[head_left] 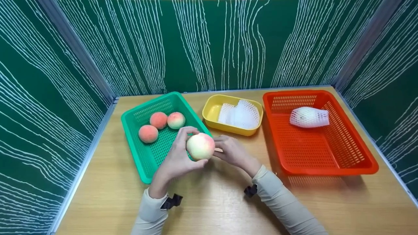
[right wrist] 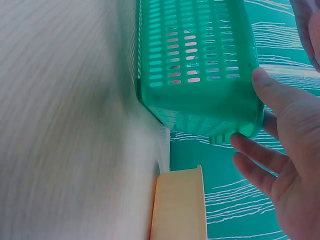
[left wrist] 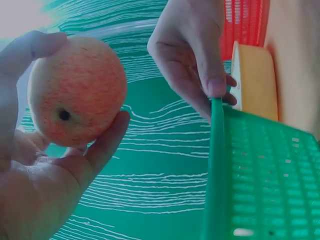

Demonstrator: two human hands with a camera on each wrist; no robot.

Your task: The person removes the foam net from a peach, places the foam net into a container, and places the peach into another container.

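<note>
Head view: left fingers (head_left: 187,130) curl round a peach (head_left: 200,146), right fingers (right wrist: 257,152) pinch the green basket (head_left: 134,148); three bare peaches (head_left: 159,120) inside, one netted peach (head_left: 308,117) rightward.

From my head [view], I look forward and down over the desk (head_left: 215,209). My left wrist view is tipped sideways, close to the peach (left wrist: 82,87). My right wrist view is tipped too, low near the green basket (right wrist: 200,102) that all three share.

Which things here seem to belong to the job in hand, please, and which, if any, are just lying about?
Likely in the job:
peach in the left hand
green basket, three peaches inside
yellow tub with white nets
red basket with netted item

Seemingly just background:
patterned green walls
</note>
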